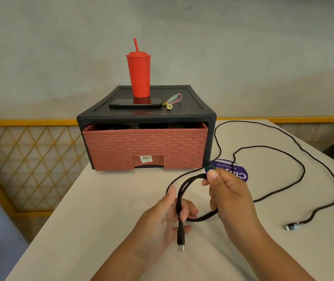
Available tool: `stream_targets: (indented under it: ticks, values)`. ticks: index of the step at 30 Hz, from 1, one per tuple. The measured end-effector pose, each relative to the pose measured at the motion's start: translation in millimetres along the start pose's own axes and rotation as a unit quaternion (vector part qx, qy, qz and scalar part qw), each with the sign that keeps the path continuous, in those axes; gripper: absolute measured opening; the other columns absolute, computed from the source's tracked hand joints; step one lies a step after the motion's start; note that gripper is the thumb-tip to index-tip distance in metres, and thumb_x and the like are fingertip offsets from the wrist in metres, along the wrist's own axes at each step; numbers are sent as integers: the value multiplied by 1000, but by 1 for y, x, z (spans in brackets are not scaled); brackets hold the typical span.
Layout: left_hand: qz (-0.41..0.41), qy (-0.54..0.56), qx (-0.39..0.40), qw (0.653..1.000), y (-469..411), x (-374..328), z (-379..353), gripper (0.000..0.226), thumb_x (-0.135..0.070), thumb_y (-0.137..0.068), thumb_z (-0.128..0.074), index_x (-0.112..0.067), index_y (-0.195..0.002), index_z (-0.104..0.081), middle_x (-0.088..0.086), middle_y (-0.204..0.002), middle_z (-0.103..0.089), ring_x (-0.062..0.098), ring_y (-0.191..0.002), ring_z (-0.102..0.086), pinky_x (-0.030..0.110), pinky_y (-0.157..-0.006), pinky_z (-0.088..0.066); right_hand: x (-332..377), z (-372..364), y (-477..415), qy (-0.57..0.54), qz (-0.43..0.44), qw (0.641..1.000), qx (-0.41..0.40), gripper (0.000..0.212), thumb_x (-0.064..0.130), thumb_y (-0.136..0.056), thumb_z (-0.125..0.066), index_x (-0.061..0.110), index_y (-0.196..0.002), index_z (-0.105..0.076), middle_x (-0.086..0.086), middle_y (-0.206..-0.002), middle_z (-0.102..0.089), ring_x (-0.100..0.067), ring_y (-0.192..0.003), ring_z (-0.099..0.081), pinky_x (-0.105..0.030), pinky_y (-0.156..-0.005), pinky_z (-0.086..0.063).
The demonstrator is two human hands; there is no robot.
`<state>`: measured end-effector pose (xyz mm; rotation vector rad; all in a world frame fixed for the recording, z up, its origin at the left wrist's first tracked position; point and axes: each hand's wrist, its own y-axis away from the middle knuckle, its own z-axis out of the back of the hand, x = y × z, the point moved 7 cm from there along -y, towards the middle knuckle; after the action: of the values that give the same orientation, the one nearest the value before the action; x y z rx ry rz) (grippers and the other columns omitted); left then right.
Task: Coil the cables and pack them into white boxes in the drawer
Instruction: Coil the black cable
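A long black braided cable (pixel 295 157) trails over the right half of the white table (pixel 93 199), its far plug (pixel 291 226) lying near the right edge. Part of it is wound into a small loop between my hands. My left hand (pixel 168 220) grips the loop's lower side, and a USB-C plug (pixel 180 243) hangs below it. My right hand (pixel 225 191) pinches the loop's top between thumb and fingers. Behind stands a dark cabinet with a reddish woven-pattern drawer (pixel 144 148), pulled out slightly. No white boxes are visible.
On the cabinet top (pixel 190 106) stand a red tumbler with a straw (pixel 139 75), a black phone (pixel 135 103) and a small keychain (pixel 172 100). A purple round sticker (pixel 241 173) lies on the table behind my right hand. Yellow lattice railing runs left of the table.
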<state>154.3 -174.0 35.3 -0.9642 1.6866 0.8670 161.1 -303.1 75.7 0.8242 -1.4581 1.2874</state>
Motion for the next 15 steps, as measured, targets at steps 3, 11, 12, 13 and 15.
stream_targets:
  ticks: [3,11,12,13,15]
  values:
    - [6,67,-49,997,-2,-3,8,48,-51,-76,-37,-10,-66,-61,6,-73,-61,17,-74,-59,30,-75,-44,0,-4,1,32,24,999,18,37,48,-83,-54,18,-62,-56,11,-42,-38,-5,-41,-33,-20,-50,-28]
    - [24,268,61,961,7,-11,-4,29,-31,-66,-75,-3,-74,-70,-7,-35,-26,5,-30,-20,25,-45,-43,2,-19,7,47,62,993,89,31,43,-82,-45,21,-64,-57,9,-43,-38,-3,-45,-32,-13,-46,-27]
    - [7,301,63,951,7,-15,-3,34,-28,-61,-82,-2,-80,-72,-6,-35,-27,6,-32,-17,25,-43,-42,0,-18,6,40,54,994,88,30,43,-82,-44,23,-66,-59,8,-43,-37,-3,-45,-31,-13,-45,-27]
    - [-10,333,52,942,6,-17,1,38,-26,-59,-85,-2,-85,-73,-6,-35,-28,7,-35,-14,24,-43,-43,-1,-17,5,43,51,994,90,30,43,-84,-44,24,-66,-59,8,-44,-37,-3,-45,-32,-13,-45,-27]
    - [-54,374,11,926,4,-23,14,35,-29,-71,-73,-2,-92,-73,-5,-38,-28,6,-34,-16,23,-46,-46,-4,-15,3,116,78,986,96,30,39,-91,-46,24,-68,-60,9,-47,-41,-5,-47,-35,-14,-47,-28]
